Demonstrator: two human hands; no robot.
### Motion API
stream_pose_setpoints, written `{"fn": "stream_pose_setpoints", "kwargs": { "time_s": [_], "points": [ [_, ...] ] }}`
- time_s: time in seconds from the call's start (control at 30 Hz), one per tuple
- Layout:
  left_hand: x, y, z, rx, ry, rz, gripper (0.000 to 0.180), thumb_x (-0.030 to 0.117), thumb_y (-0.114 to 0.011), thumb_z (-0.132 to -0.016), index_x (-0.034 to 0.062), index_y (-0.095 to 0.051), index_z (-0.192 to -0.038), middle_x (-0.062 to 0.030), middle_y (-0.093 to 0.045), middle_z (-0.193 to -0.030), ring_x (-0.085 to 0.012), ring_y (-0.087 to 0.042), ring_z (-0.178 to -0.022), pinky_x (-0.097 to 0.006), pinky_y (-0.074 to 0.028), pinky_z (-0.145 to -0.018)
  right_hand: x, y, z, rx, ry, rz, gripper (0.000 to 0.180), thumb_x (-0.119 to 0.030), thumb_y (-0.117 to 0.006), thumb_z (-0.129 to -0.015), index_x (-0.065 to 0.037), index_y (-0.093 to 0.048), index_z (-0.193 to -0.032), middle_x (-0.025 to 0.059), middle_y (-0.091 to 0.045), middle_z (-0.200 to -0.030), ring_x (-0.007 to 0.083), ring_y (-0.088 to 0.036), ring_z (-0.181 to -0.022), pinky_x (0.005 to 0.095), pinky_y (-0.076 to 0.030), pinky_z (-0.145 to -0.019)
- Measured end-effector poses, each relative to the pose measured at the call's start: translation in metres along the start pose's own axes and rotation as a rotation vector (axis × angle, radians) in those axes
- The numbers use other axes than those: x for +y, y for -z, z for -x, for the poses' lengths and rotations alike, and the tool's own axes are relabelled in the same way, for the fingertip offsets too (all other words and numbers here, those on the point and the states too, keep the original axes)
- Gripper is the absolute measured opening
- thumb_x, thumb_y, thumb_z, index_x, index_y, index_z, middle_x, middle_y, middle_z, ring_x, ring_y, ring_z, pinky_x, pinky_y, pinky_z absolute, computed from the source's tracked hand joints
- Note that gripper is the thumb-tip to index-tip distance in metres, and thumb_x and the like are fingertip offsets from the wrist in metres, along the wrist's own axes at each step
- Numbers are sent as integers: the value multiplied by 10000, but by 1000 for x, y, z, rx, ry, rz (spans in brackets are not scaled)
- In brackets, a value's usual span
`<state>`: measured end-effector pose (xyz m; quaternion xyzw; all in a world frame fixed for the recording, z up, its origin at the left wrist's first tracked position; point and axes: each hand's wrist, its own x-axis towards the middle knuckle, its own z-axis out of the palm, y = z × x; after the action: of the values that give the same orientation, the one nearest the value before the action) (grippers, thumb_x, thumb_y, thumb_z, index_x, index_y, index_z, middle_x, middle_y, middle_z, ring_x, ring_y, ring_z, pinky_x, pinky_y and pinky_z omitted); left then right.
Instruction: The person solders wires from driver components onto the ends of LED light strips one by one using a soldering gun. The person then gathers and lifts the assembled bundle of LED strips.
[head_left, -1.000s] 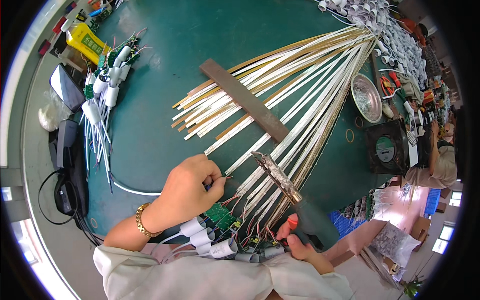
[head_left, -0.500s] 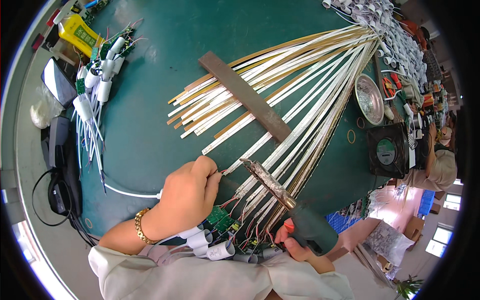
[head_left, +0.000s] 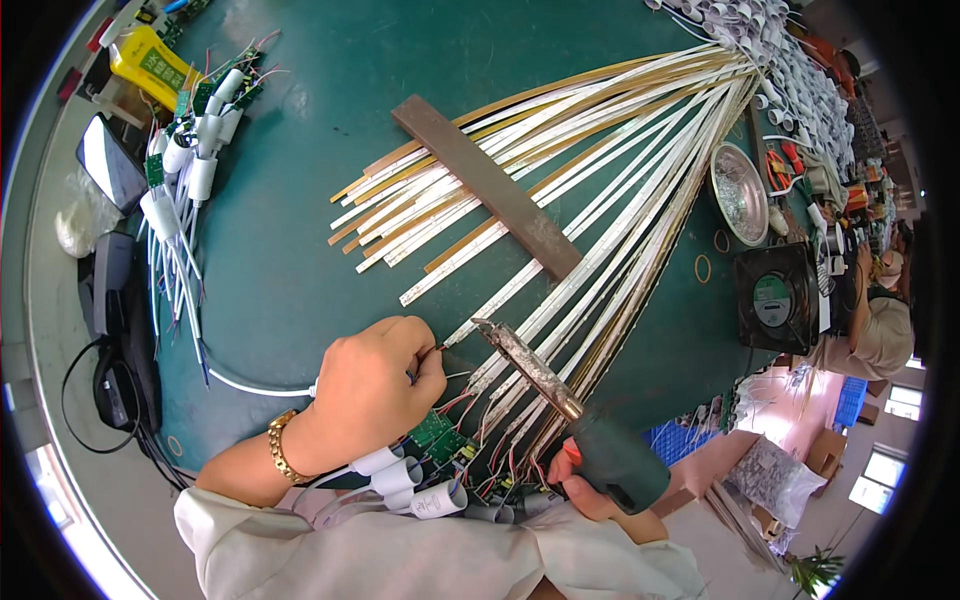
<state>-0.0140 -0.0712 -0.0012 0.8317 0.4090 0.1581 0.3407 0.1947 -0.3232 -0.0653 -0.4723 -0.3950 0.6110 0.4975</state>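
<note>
My left hand (head_left: 375, 385), with a gold watch band at its wrist, is closed in a pinch at the near end of one white LED strip (head_left: 490, 305). A thin wire shows at the fingertips; the rest of it is hidden. A soldering gun (head_left: 622, 462) with a dark green body is held in my right hand (head_left: 590, 497), fingers near its red trigger. Its worn metal tip points up and left, close to that strip's end. Green circuit boards (head_left: 437, 435) with wires and white lamp caps (head_left: 440, 500) lie between my arms.
A brown bar (head_left: 490, 190) lies across the fanned strips. Toward the right are a metal bowl (head_left: 740, 195) and a black fan (head_left: 775, 298). At left stand wired white caps (head_left: 200, 178), a yellow bottle (head_left: 150, 65) and a phone (head_left: 110, 165). Another person (head_left: 875, 330) sits far right.
The soldering gun has shifted slightly left. My left hand has moved a little, its fingers still pinched by the strip's end. The view has shifted slightly.
</note>
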Motion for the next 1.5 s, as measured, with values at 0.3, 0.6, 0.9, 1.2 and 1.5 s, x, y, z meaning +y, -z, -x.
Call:
{"fn": "stream_pose_setpoints", "kwargs": {
  "time_s": [0.3, 0.6, 0.9, 1.2, 1.5],
  "points": [
    [-3, -2, -2, -27, 15, -57, 88, 55, -708, -711, 53, -620, -720, -78, -581, -612, -246, -578, -534, -341, -452, -505, -48, -1, -31, 4, 208, 702, 216, -72, -683, -788, -59, -649, -1001, 61, -641, -805, 205, -642, -710, 340, -532, -651],
    [-5, -2, -3, -17, -14, -66, 97, 54, -707, -700, 48, -610, -707, -84, -578, -612, -257, -575, -524, -355, -443, -491, -56, -5, -34, 28, 212, 852, 121, -61, -707, -699, -109, -682, -808, 39, -674, -768, 233, -659, -672, 333, -541, -625],
    [-7, -3, -3, -10, -36, -74, 103, 50, -707, -703, 46, -604, -714, -84, -582, -620, -257, -581, -524, -352, -447, -488, -51, -4, -28, 91, 217, 832, 137, -78, -718, -653, -127, -681, -775, 25, -679, -760, 223, -660, -669, 331, -536, -625],
    [-5, -1, -4, 2, -46, -41, 114, 67, -657, -724, 47, -561, -667, -117, -567, -609, -319, -580, -549, -418, -468, -496, -25, -4, -1, 171, -48, 656, 333, -164, -783, -636, -98, -670, -943, 40, -677, -793, 229, -661, -670, 331, -526, -626],
    [-9, -3, -1, 11, -53, -77, 104, 62, -708, -713, 57, -605, -701, -74, -581, -612, -252, -586, -528, -357, -451, -481, -37, -12, -10, 155, -111, 567, 287, -163, -749, -699, -122, -672, -973, 34, -672, -794, 254, -660, -699, 356, -519, -623]
  ]
}}
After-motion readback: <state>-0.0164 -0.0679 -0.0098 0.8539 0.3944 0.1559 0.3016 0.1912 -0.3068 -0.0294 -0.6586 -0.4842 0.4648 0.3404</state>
